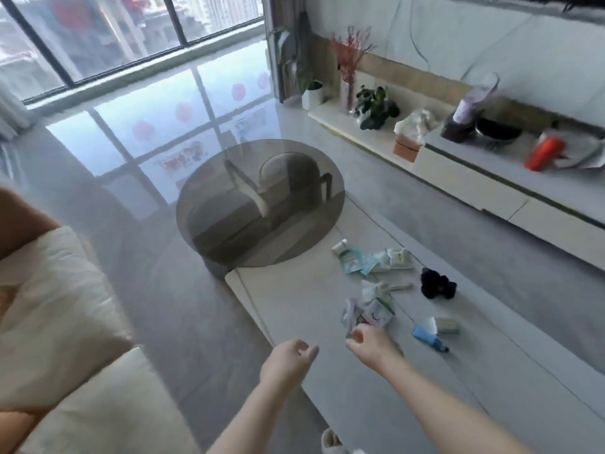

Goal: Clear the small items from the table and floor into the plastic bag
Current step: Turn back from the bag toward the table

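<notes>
Several small packets and wrappers [373, 262] lie scattered on the long pale table [294, 296], with a second cluster [373, 309] nearer me. A dark scrunchie [437, 285], a blue tube [429, 337] and a small greenish box [448, 326] lie to the right of them. My right hand [371, 342] reaches over the table just short of the near cluster, fingers loosely curled, holding nothing I can make out. My left hand [288, 358] hovers at the table's left edge, fingers loosely curled and empty. No plastic bag is visible.
A round smoked-glass tabletop [258, 201] overlaps the long table's far end. A cream sofa cushion [55, 306] sits at the left. A low cabinet [474, 178] along the right wall carries plants, a tissue box and a red bottle. A slipper [330, 442] shows below.
</notes>
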`<state>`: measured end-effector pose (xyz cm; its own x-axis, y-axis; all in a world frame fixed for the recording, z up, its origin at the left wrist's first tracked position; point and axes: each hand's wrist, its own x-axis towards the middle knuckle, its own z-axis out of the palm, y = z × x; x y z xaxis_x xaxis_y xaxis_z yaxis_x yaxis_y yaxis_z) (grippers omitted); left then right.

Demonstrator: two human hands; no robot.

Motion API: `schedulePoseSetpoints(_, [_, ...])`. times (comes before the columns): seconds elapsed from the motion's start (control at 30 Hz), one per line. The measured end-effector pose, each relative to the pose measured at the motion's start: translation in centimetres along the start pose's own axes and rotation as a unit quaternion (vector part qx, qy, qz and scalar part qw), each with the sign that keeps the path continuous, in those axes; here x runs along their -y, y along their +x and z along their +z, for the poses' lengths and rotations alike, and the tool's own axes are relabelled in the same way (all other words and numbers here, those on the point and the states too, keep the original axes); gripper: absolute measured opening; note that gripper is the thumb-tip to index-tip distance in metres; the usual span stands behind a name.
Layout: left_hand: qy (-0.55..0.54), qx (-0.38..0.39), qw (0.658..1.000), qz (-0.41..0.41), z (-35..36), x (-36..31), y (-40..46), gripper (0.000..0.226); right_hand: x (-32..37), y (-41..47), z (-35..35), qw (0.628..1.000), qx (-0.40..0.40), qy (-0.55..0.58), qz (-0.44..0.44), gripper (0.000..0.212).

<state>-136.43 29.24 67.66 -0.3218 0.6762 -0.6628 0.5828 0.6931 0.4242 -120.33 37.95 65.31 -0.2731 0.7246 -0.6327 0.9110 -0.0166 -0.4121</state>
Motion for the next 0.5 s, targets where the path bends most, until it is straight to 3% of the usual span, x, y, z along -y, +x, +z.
schedulePoseSetpoints(0.23, [0.0,0.054,0.999,-0.005,5.5,-4.3,7.4,0.048,-7.3,5.4,-1.8,0.99,-0.029,0.099,0.096,0.038])
schedulePoseSetpoints(0.5, [-0.068,0.085,0.992,-0.059,12.6,-4.9,18.7,0.039,-12.5,15.1,2.9,0.984,0.0,0.114,0.138,0.045])
